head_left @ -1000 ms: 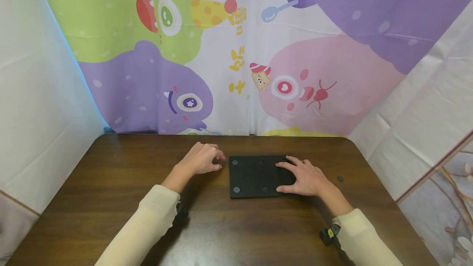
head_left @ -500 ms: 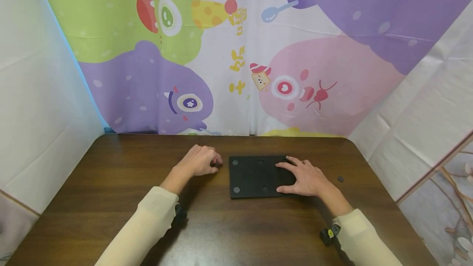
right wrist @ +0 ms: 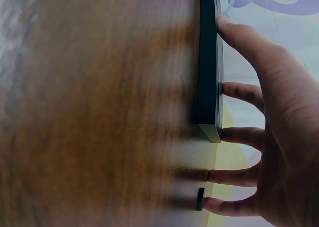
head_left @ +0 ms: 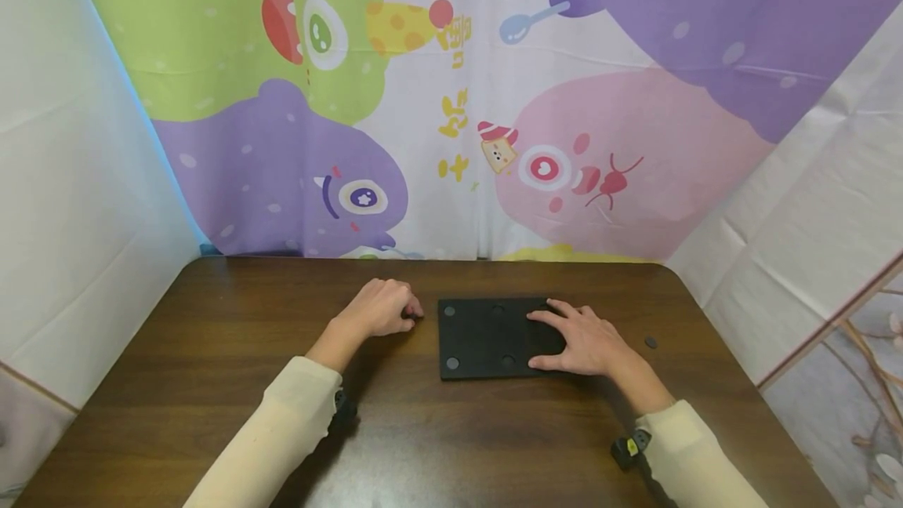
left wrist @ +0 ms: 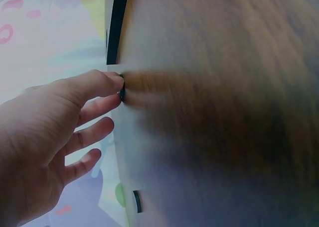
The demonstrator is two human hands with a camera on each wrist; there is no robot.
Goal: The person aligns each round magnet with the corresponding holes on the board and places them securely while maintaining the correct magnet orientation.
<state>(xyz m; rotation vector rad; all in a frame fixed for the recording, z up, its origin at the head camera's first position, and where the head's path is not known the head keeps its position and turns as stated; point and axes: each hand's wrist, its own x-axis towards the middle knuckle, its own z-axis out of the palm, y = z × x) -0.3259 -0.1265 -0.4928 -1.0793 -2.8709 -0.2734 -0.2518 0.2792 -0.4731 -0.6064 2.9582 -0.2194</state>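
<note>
A flat black rectangular board (head_left: 487, 339) with round recesses lies on the wooden table. Grey discs (head_left: 453, 364) fill the two recesses at its left end. My right hand (head_left: 589, 339) is spread over the board's right part, thumb and fingertips resting on its top face. Left of the board, my left hand (head_left: 381, 308) is down at the table. Its thumb and index finger pinch a small dark disc (left wrist: 122, 89), clearest in the left wrist view, while the other fingers hang loosely bent. The palm and back of the right hand hide the board's right end.
One loose dark disc (head_left: 650, 342) lies on the table (head_left: 451, 445) to the right of my right hand. Another small dark disc (left wrist: 137, 201) shows beyond my left hand's little finger in the left wrist view. A cartoon-printed curtain (head_left: 437, 210) hangs behind the table's far edge.
My left hand has drawn slightly left, away from the board, and its fingertips have come down. The right hand and the board stay where they were.
</note>
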